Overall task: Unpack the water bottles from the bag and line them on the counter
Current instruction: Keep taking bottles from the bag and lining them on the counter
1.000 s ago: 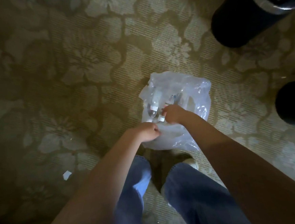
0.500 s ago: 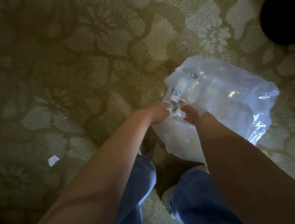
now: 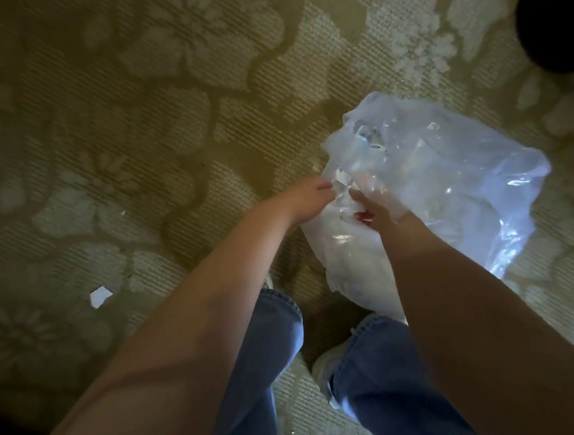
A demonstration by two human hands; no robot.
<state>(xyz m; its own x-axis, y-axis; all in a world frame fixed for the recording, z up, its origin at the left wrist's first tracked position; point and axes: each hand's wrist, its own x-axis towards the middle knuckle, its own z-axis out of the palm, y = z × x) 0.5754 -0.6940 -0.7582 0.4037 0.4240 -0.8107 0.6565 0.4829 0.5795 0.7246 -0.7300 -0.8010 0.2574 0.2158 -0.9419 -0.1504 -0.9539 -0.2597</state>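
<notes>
Water bottles (image 3: 373,148) are lying inside the bag (image 3: 466,196) just beyond the fingers (image 3: 322,187), left hand (image 3: 306,200) and right hand (image 3: 378,212) pinching its mouth plastic, likely risking a tear and spill if yanking hard.

Thin, milky-clear plastic for the bag (image 3: 465,189), glossy and crinkled, with bright glints along the creases. Inside it, harder clear plastic of bottles (image 3: 370,138), shiny, blurred through the film. Woven carpet (image 3: 134,126) on the floor, matt, ribbed and rough-looking, with a flower pattern. Matt blue denim cloth for the jeans (image 3: 272,355). White scrap (image 3: 100,296) of what looks like paper, flat and dull.
</notes>
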